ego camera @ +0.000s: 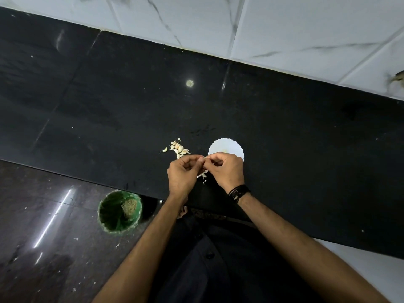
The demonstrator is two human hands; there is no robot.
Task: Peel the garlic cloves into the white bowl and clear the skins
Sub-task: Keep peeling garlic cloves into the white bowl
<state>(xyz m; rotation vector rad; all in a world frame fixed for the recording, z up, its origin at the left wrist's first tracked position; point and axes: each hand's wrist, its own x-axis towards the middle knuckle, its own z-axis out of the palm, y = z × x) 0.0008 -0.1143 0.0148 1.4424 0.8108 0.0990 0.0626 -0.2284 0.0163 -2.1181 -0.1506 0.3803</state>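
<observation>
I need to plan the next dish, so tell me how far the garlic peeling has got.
Early on. Done: a few loose skins lie on the black counter below the hands; the white bowl shows only a faint yellowish bit. In hand: the left hand and right hand pinch one clove between them. Left: the pile of unpeeled cloves, then clearing skins, perhaps into the green bin.

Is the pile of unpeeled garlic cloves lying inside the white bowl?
No, the garlic cloves lie on the black counter, beside the white bowl and apart from it.
</observation>
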